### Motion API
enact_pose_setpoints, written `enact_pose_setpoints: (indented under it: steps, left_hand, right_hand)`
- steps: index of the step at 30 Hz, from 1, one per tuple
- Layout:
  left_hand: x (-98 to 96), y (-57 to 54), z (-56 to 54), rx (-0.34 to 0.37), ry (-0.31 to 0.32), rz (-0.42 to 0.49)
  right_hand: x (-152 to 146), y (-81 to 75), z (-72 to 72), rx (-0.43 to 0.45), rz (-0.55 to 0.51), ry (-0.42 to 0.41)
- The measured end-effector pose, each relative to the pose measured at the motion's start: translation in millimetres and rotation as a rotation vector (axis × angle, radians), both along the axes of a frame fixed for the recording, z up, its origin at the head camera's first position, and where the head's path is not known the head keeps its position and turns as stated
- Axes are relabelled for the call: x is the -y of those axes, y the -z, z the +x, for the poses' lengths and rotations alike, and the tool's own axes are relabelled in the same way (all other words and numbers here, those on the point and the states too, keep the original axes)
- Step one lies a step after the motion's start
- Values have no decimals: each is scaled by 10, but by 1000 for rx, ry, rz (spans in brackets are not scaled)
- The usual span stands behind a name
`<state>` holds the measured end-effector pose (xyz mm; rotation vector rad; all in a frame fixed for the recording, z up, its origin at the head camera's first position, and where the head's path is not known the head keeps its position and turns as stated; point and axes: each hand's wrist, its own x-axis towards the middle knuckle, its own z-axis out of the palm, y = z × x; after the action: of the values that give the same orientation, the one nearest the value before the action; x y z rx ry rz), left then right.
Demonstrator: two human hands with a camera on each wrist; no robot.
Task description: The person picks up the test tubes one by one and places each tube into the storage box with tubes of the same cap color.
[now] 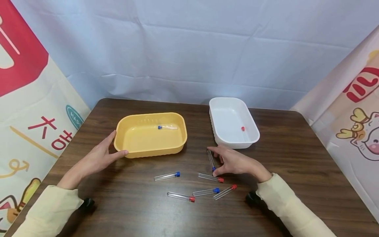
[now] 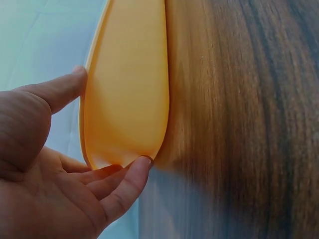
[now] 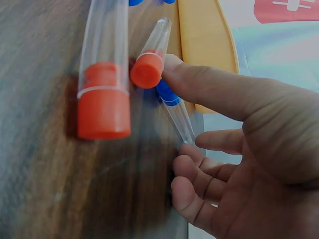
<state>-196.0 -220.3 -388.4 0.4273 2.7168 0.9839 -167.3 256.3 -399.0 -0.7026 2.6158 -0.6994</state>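
Note:
My left hand [image 1: 99,157] grips the left end of a yellow plastic tray [image 1: 148,153], thumb at the front rim and fingers round the end wall. In the left wrist view, fingertips [image 2: 143,162] lie against that tray's end. At the right, my right hand [image 1: 234,160] spans a clear test tube [image 1: 211,159] with a blue cap, thumb by the cap and index finger at the rounded end. The right wrist view shows this tube [image 3: 179,118] between thumb and finger, close over the table. Beside the thumb lies a red-capped tube [image 1: 210,177].
More capped tubes lie in front: blue-capped ones [image 1: 166,176] [image 1: 206,192] and red-capped ones [image 1: 180,196] [image 1: 225,192]. Inside the yellow tray is a blue-capped tube [image 1: 167,127]. A white tray [image 1: 226,130] behind my right hand holds a red-capped tube [image 1: 244,133]. A pale curtain [image 1: 192,49] hangs behind the table.

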Motion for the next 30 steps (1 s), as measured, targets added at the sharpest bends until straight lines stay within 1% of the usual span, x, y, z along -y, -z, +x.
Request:
enact_pose_setpoints:
  steps: [5,9,14,16,22,30]
  left_hand:
    - [10,-7,-13,10,3,19]
    - [20,-18,-40,16,-2,16]
    - [23,-35,-67,9,-5,-5]
    - [17,-35,-66,6,-7,2]
    - [-1,-22,-59,-28,-11,41]
    - [-13,-5,-51,-69,4,42]
  right_hand:
    - [26,-16,-5,15,27,2]
    - [46,-28,-15,24,43,13]
    - [55,-39,-29,37,33,19]
    - [56,-37,-36,41,29,20]
    - [61,-28,-48,38,26,24]
    - [78,-15,-59,27,29,26]
